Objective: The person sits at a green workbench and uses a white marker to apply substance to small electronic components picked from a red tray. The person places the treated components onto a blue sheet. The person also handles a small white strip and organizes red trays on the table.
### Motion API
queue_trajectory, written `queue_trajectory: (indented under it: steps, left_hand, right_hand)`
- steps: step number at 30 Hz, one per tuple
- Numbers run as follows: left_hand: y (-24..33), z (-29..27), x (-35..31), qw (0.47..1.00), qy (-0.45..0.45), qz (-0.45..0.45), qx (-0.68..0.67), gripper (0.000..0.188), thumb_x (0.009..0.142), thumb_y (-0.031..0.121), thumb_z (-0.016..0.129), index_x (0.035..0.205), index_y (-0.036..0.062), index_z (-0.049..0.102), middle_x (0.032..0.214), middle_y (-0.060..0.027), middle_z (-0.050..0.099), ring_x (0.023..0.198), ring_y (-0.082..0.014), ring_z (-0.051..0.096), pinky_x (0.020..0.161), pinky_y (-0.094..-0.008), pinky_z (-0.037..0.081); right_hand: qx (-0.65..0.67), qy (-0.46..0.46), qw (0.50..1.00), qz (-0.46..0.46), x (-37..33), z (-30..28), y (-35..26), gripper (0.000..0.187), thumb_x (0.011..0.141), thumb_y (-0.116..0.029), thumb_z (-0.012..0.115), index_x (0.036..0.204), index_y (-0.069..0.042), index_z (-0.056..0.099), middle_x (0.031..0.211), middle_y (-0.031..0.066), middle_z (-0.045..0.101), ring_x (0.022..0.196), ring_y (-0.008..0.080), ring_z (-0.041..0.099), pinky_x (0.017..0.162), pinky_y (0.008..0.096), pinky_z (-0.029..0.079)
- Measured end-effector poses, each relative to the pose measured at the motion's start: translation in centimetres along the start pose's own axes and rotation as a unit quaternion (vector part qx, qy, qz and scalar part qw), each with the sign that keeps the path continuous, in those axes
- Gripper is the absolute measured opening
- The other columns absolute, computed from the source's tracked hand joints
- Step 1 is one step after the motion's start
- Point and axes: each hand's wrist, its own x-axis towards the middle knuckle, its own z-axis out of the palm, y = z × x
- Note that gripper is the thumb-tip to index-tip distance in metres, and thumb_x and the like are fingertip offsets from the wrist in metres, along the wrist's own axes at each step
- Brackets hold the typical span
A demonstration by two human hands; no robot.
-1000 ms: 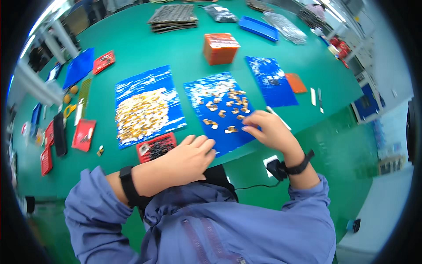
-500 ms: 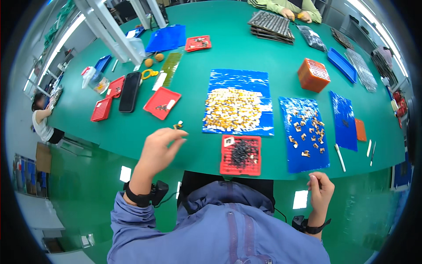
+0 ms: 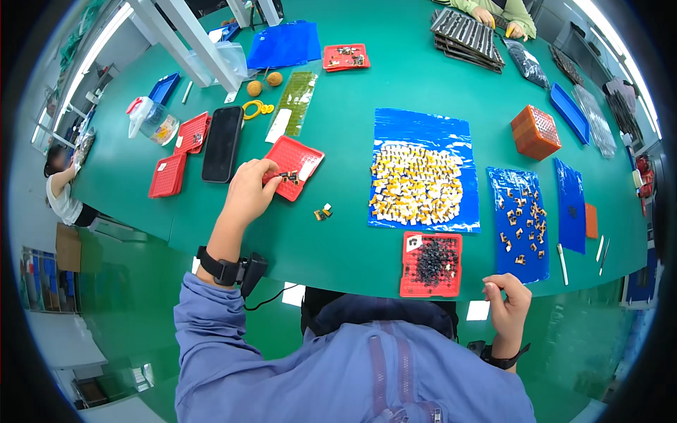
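My left hand (image 3: 250,190) reaches over the near edge of a red tray (image 3: 310,149). Its thumb and index finger are apart, right at a few small dark parts (image 3: 290,176) lying in that tray. On the table to its right are a few small loose pieces (image 3: 323,212), dark and white. My right hand (image 3: 509,303) is closed in a pinch at the table's front edge, below a blue sheet (image 3: 502,261) with scattered small brown-and-white parts. What its fingertips hold, if anything, is too small to tell. Between the hands sits a red tray (image 3: 404,285) of tiny black pieces (image 3: 435,262).
A blue sheet (image 3: 423,127) bears many white-and-yellow parts (image 3: 416,183). Around lie a black phone (image 3: 222,144), a plastic jug (image 3: 151,121), yellow scissors (image 3: 255,109), an orange block stack (image 3: 536,132) and a white pen (image 3: 562,264). Another person's hands (image 3: 501,22) are beside stacked dark trays (image 3: 467,35).
My left hand has moved away from the loose pieces to the red tray farther off. The view has shifted, so the table's things appear farther right. My right hand keeps its pinch near the edge.
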Motion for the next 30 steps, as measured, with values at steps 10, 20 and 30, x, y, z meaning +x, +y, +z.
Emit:
queue_trajectory:
  steps: [10,20,30]
  left_hand:
    - [1.3,0.2,0.7,0.991,-0.025,0.04,-0.127,0.016,0.077,0.007,0.067,0.091,0.0007,0.064,0.086,-0.0115,0.061,0.08,-0.0262,0.06,0.073,-0.0349,0.049]
    - [1.3,0.8,2.7,0.977,-0.134,-0.071,-0.148,0.019,0.074,0.006,0.072,0.092,-0.0001,0.065,0.078,-0.0109,0.065,0.072,-0.0192,0.064,0.069,-0.0305,0.052]
    - [2.3,0.7,3.4,0.981,-0.158,-0.081,-0.072,0.017,0.075,0.004,0.073,0.081,0.0012,0.057,0.072,-0.0041,0.06,0.067,-0.0122,0.055,0.064,-0.0268,0.048]
  right_hand:
    - [-0.039,-0.039,0.998,-0.006,2.0,-0.4,-2.6,0.005,0.076,0.001,0.067,0.08,0.001,0.065,0.067,0.0081,0.062,0.058,0.0164,0.058,0.052,0.0257,0.042]
    - [-0.029,-0.066,0.996,-0.043,2.0,0.3,-2.9,0.006,0.074,0.002,0.067,0.08,0.001,0.065,0.068,0.0092,0.062,0.059,0.0178,0.059,0.053,0.0268,0.043]
    - [0.005,-0.051,0.997,-0.053,0.4,-0.8,-1.6,0.006,0.075,0.002,0.067,0.081,0.001,0.066,0.068,0.0081,0.063,0.058,0.0169,0.058,0.05,0.0264,0.041]
